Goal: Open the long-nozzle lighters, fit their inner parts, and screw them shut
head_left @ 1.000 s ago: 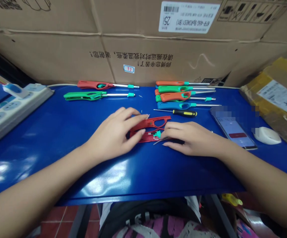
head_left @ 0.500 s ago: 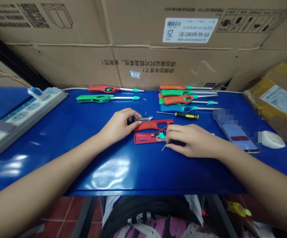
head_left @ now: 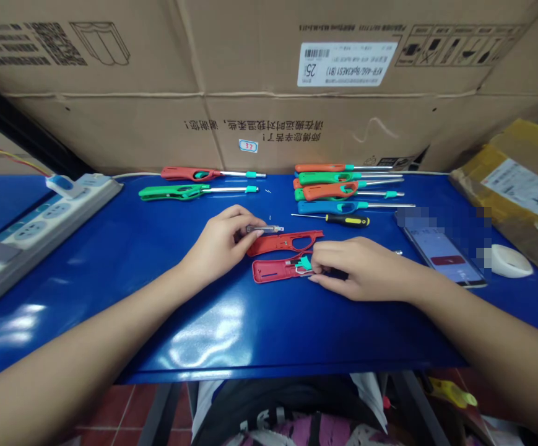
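Shifted slightly leftward: metal lighter nozzle (head_left: 264, 228), pinched in left hand (head_left: 217, 243).
Just above red lighter half (head_left: 282, 243) on the tabletop (head_left: 87, 272); right hand (head_left: 364, 269) curled, fingertips at teal part (head_left: 303, 264) in second red half (head_left: 269, 272), grip unclear.

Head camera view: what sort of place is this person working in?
Probably a small assembly workbench in a workshop or factory. A blue metal bench holds a row of long utility lighters beside a split-open red lighter casing and a screwdriver, with stacked cardboard shipping cartons behind.
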`<state>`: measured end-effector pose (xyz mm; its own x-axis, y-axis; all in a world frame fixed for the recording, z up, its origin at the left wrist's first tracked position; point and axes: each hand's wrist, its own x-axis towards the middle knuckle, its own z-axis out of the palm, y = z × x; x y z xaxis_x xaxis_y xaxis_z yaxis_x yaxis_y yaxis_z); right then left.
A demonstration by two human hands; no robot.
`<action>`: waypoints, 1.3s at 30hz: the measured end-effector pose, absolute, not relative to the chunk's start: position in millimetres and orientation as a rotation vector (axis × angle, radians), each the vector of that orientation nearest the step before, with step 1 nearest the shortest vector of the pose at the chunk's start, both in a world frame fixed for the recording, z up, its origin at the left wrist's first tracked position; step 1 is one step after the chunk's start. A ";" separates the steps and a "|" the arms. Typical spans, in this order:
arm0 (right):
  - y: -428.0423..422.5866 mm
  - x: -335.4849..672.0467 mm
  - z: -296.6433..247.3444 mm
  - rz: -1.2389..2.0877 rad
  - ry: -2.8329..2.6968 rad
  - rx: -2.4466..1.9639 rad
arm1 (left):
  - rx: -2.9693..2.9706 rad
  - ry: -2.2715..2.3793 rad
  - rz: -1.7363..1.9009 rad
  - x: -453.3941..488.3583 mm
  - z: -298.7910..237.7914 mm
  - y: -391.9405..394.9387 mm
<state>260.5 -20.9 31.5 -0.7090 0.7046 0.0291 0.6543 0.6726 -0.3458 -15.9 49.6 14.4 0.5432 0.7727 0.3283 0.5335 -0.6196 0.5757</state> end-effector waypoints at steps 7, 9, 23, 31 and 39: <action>-22.2 256.8 29.5 0.543 -2.498 -1.277 | 1.843 0.961 0.633 -4.8 21.7 30.4; -21.5 255.4 28.4 0.607 -2.398 -1.312 | 1.699 0.915 0.548 -1.5 24.5 24.2; -21.8 249.9 29.2 1.087 -2.091 -1.321 | 1.669 0.929 0.493 1.0 29.1 13.2; -21.2 250.3 29.0 1.120 -2.048 -1.357 | 1.695 0.921 0.516 1.8 27.0 12.3; -21.6 250.4 30.7 1.011 -2.131 -1.301 | 1.711 0.938 0.526 0.8 24.6 12.2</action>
